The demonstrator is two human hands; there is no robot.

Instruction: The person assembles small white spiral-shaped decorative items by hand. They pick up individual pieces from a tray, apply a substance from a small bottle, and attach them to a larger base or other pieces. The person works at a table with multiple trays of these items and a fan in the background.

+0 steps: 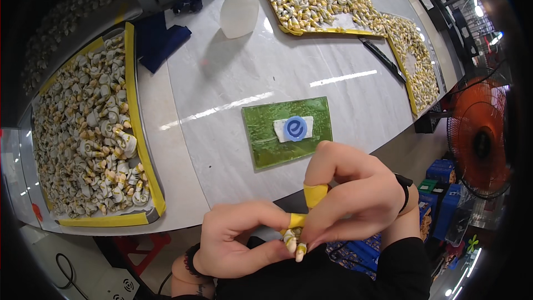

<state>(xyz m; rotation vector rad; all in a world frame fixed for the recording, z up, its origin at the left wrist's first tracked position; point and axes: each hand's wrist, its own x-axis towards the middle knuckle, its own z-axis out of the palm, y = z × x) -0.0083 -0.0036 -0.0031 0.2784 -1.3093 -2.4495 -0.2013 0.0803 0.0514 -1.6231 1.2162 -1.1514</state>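
Close to my body, just past the table's near edge, my left hand point(233, 236) and my right hand point(361, 191) meet with fingertips pinched. Between them is a small painted piece point(291, 240) in white, yellow and peach, perhaps a tiny figure; fingers hide part of it. A second peach tip shows beside it, and I cannot tell whether it belongs to the same piece. Yellow tape wraps some fingertips. Beyond my hands lies a green rectangular mat point(264, 153). On it sits a white pad point(279, 131) with a round blue swirl-marked piece point(295, 129) on top.
At left stands a yellow-edged tray point(131, 78) heaped with similar pieces. Another yellow-edged tray point(333, 34) of smaller ones lies at the back, beside a third point(412, 97). A pump bottle point(240, 14), dark blue cloth point(164, 44), black cutter-like tool point(383, 60) and orange fan point(480, 133) surround the work area.
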